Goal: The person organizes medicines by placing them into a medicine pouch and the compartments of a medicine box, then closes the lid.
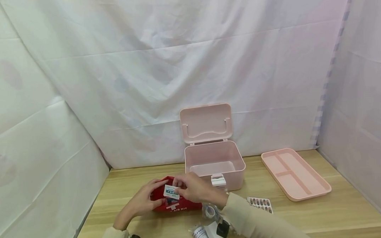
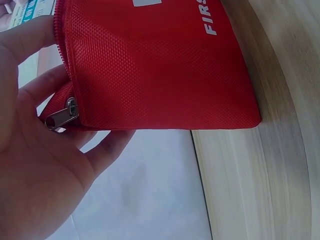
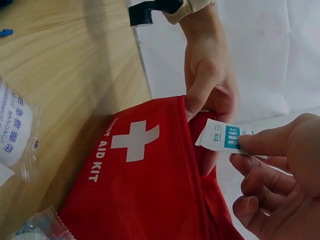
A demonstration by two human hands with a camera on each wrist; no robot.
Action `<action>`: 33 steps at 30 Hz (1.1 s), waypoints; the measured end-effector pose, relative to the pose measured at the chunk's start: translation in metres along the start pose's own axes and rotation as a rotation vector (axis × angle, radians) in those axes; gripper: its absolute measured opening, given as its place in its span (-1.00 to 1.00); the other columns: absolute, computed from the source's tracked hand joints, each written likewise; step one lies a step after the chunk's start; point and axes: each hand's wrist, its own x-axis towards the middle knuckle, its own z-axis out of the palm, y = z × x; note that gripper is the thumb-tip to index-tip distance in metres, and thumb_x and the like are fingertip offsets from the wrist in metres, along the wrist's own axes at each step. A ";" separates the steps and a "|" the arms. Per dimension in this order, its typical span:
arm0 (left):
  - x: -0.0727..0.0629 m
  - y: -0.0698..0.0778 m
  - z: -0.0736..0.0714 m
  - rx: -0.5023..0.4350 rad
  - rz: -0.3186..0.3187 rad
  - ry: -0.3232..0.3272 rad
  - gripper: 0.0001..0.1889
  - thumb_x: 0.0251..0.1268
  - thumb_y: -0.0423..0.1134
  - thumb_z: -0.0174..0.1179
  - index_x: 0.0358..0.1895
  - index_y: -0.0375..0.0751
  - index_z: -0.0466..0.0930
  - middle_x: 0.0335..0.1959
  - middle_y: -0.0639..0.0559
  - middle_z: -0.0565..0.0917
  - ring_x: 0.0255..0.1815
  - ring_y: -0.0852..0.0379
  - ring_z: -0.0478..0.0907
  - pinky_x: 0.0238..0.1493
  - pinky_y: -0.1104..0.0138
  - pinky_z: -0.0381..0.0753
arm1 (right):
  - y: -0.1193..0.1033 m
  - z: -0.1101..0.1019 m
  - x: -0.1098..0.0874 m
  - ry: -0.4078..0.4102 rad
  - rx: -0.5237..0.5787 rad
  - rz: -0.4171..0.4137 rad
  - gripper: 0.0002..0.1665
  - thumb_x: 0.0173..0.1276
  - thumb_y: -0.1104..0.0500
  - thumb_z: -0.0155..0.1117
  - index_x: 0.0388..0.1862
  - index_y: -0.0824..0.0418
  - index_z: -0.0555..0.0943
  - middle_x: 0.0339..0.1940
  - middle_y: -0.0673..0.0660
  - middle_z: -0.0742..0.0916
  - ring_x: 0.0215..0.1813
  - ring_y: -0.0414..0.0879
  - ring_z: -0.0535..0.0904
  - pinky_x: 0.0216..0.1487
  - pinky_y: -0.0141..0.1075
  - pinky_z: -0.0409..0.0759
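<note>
A red first aid pouch (image 1: 191, 205) with a white cross stands on the wooden table, its zipped mouth open. My left hand (image 1: 142, 202) grips the pouch by one end of the mouth, fingers around the edge beside the metal zip pull (image 2: 62, 116). Between thumb and fingers, my right hand (image 1: 195, 188) pinches thin white-and-teal alcohol pad sachets (image 3: 219, 136), stacked together. They are at the pouch's mouth, overlapping its zip edge in the right wrist view. The inside of the pouch is mostly hidden.
Behind the pouch stands a pink box (image 1: 236, 181), lid up. A pink divided tray (image 1: 296, 187) lies at the right, with a capsule blister pack (image 1: 261, 203) nearer. Close to my right forearm are a wrapped elastic bandage (image 1: 202, 235) and a bagged roll (image 1: 209, 212).
</note>
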 end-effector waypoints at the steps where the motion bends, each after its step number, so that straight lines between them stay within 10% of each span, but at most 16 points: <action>1: 0.000 0.000 0.000 -0.003 0.000 0.001 -0.38 0.15 -0.29 0.36 0.34 -0.12 0.48 0.24 -0.19 0.50 0.10 -0.11 0.53 0.01 -0.05 0.62 | 0.001 0.001 0.000 0.001 -0.009 0.000 -0.89 0.30 0.27 0.39 -0.31 0.09 0.62 -0.47 -0.11 0.67 -0.38 -0.35 0.52 -0.27 -0.49 0.54; 33: 0.002 -0.003 0.000 0.011 0.054 -0.016 -0.37 0.17 -0.24 0.34 0.37 -0.12 0.46 0.32 -0.18 0.45 0.21 -0.12 0.47 0.08 0.05 0.57 | 0.005 0.023 0.003 -0.008 -0.471 -0.086 -0.91 0.27 0.13 0.41 -0.30 -0.04 0.65 -0.29 -0.14 0.75 -0.23 -0.28 0.62 -0.08 -0.37 0.61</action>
